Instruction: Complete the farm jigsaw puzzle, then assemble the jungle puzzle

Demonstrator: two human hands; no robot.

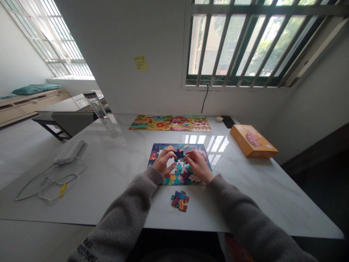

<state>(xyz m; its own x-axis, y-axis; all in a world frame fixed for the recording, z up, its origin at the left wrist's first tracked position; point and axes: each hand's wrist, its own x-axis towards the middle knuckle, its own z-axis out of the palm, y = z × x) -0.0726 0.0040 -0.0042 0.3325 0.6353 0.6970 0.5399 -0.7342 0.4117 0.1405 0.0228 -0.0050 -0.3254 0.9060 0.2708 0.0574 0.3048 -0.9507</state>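
A partly assembled dark blue puzzle (172,178) lies on the white table, with a white gap showing inside it. Over its left half is my left hand (165,161), thumb and fingers apart, beside a dark puzzle piece (179,155). My right hand (196,164) reaches in from the right, its fingertips pinched at the right edge of that same dark piece. Between my forearms, nearer the table's front edge, loose puzzle pieces (180,201) with red, blue and orange parts lie close together.
A finished long puzzle (170,123) lies at the back. An orange box (253,141) and a black phone (228,122) are at the right. A glass bottle (99,107), a white device (69,151) and a looped cable (60,183) are on the left.
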